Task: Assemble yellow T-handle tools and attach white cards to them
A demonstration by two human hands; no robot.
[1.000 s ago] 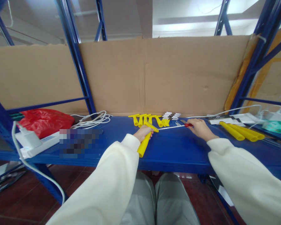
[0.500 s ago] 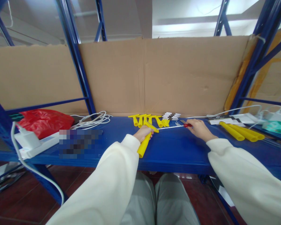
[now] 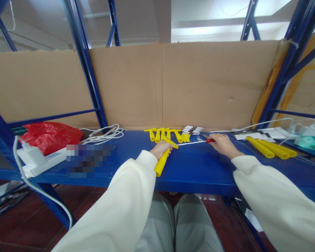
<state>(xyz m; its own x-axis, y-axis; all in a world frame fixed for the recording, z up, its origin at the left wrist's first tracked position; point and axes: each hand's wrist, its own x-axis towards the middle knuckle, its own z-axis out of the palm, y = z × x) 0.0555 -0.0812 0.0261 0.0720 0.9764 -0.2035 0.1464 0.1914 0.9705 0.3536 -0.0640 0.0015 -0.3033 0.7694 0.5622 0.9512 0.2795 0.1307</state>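
My left hand (image 3: 160,149) is closed around a yellow T-shaped plastic piece (image 3: 161,164), whose hollow handle points down toward the front edge of the blue shelf. In my right hand (image 3: 221,142) is a screwdriver (image 3: 210,140) with a red handle, held nearly level. Its long metal shaft reaches left, and the tip meets the crosspiece of the yellow part. Behind my left hand lie several similar yellow T-shaped pieces (image 3: 157,135) in a row. Small metal screws (image 3: 200,138) rest near the screwdriver shaft, just behind it.
A stack of black-and-white strips (image 3: 192,130) sits by the cardboard back wall (image 3: 199,84). Yellow tubes (image 3: 273,147) lie at the right. On the left are a red plastic bag (image 3: 50,137), coiled white cable (image 3: 104,134) and a white power strip (image 3: 48,166).
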